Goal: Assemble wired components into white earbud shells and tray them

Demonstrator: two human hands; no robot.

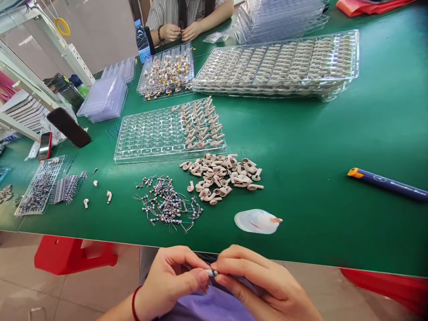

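Just past the table's near edge, my left hand (170, 278) pinches a small pale earbud shell (208, 272) between thumb and fingers. My right hand (257, 283) is closed at the shell's open end on a small dark wired part (215, 273), which touches the shell; my fingertips partly hide both. On the table in front lie a heap of wired parts (165, 203) and a heap of beige earbud shells (220, 178). A translucent squeeze bottle (256, 221) lies on its side to their right. Behind them, a clear tray (150, 131) holds rows of shells on its right side.
Stacked filled trays (274, 67) and a tray of white parts (167, 73) stand farther back. A co-worker's hands (180, 32) are across the table. Leftward are empty trays (103, 96), a phone (69, 127) and loose earbud shells (109, 196). A blue cutter-like tool (388, 183) lies right.
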